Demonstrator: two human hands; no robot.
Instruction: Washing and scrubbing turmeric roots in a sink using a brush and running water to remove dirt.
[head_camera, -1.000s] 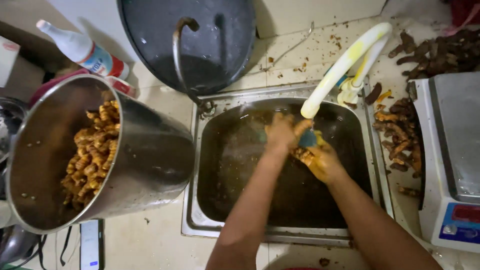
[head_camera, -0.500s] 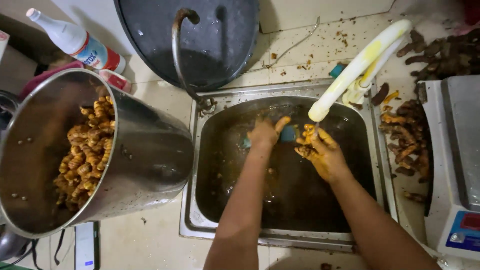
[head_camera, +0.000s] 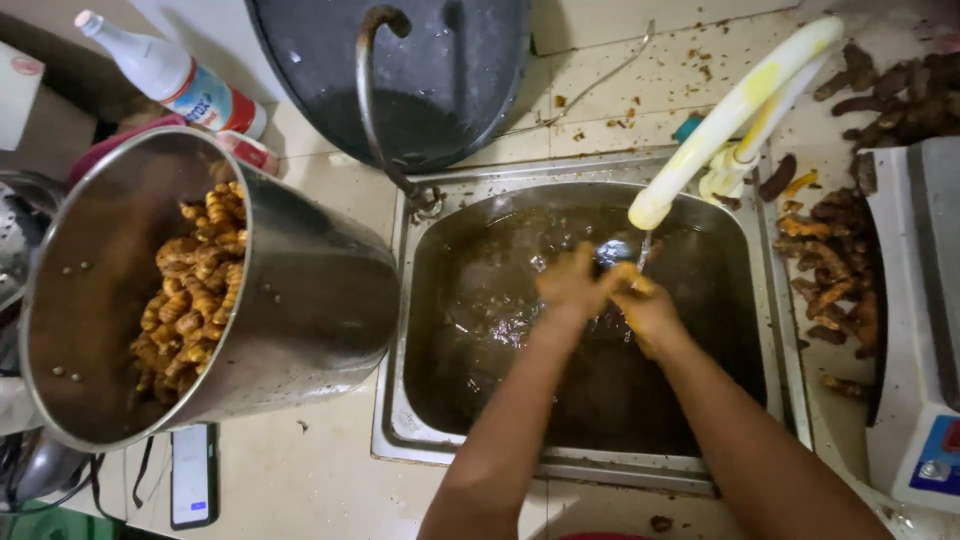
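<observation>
Both my hands meet over a steel sink (head_camera: 400, 420) full of brown water, just under the spout of a white and yellow faucet (head_camera: 730, 110). A thin stream of water (head_camera: 645, 250) falls onto them. My right hand (head_camera: 650, 315), stained yellow, is closed around a small orange-yellow root piece (head_camera: 628, 275). My left hand (head_camera: 568, 285) presses against it with fingers curled; what it holds is hidden. A small bluish thing (head_camera: 612, 250) shows just above the hands.
A big steel pot (head_camera: 310, 300) with several peeled yellow roots (head_camera: 195, 295) lies tilted left of the sink. Brown unpeeled roots (head_camera: 830, 275) are piled on the right beside a scale (head_camera: 920, 330). A dark pan (head_camera: 440, 70), a plastic bottle (head_camera: 170, 70) and a phone (head_camera: 190, 475) are nearby.
My hands moved from spread apart in the sink to pressed together under the faucet's stream. The view shifted slightly to the right.
</observation>
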